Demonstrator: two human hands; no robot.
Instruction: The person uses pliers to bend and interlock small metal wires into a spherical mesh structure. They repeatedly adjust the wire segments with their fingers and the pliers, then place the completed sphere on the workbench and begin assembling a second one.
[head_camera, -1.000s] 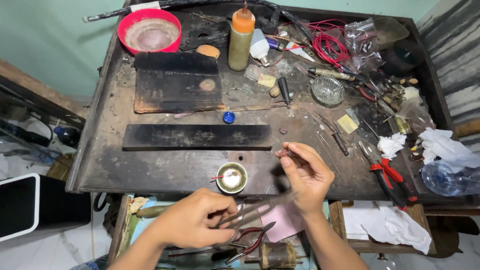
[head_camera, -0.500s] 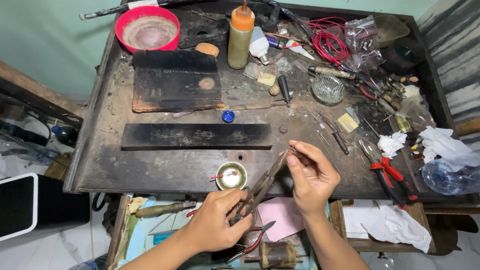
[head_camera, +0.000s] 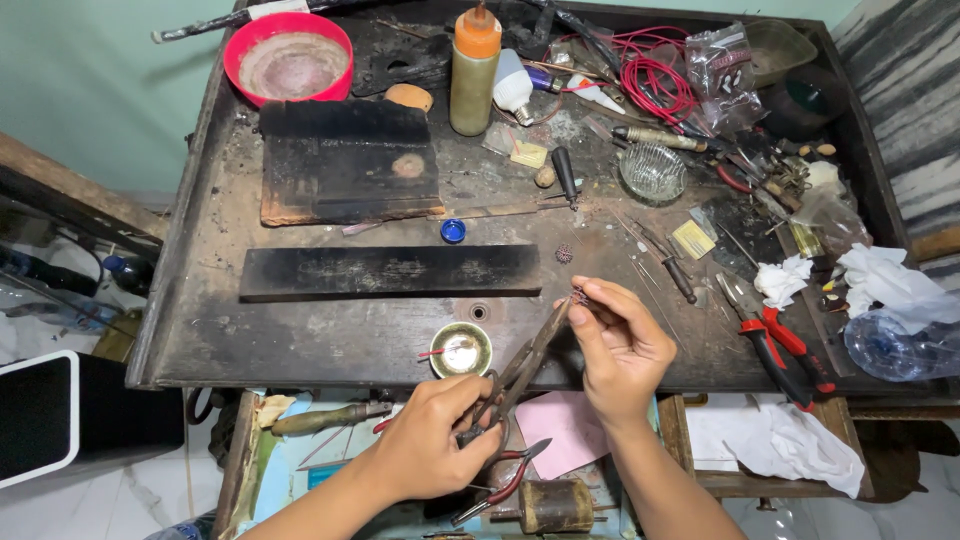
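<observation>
My left hand (head_camera: 432, 440) grips the loop handles of dark metal shears (head_camera: 520, 362), whose blades angle up to the right. Their tip meets a tiny dark piece (head_camera: 579, 296) pinched between the thumb and fingers of my right hand (head_camera: 620, 345). Both hands hover over the near edge of a dark, scorched workbench (head_camera: 200, 330). A small brass dish (head_camera: 461, 349) with shiny contents sits just left of the shears. A similar tiny round piece (head_camera: 564, 254) lies on the bench beyond my right hand.
A charred black bar (head_camera: 390, 271) and a burnt block (head_camera: 350, 165) lie ahead. A red bowl (head_camera: 291, 55), an orange-capped bottle (head_camera: 474, 70), red wire (head_camera: 655, 80), a glass dish (head_camera: 652, 171) and red-handled pliers (head_camera: 775, 345) crowd the back and right. An open drawer below holds more pliers (head_camera: 505, 482).
My left hand has lifted the shears from a low, flat position over the drawer and swung their tip up to the piece in my right hand, which stayed nearly still.
</observation>
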